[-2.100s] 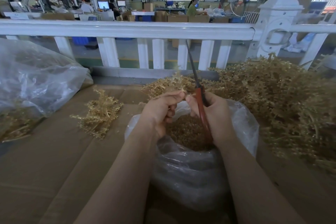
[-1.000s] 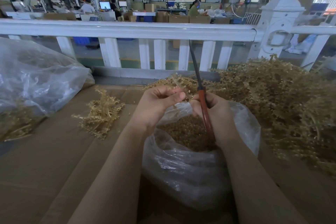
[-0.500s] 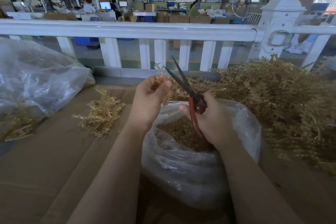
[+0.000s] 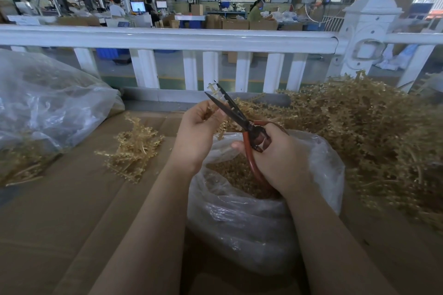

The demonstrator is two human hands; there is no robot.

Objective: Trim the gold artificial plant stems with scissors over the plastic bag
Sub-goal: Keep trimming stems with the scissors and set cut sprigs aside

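Above the plastic bag (image 4: 251, 227), left hand (image 4: 196, 136) pinches a gold stem (image 4: 214, 90); right hand (image 4: 280, 158) grasps scissors (image 4: 239, 117) (blades apart).

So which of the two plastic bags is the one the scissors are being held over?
The open plastic bag in front of the person, with gold trimmings inside; the scissors are above it. The other bag lies far left.

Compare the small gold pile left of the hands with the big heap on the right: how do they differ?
The small pile is a loose handful lying flat on the cardboard, well apart from the plastic bag. The big heap is far larger, mounded high, reaching the white railing and pressing against the bag's right side. Both are the same gold artificial stems.
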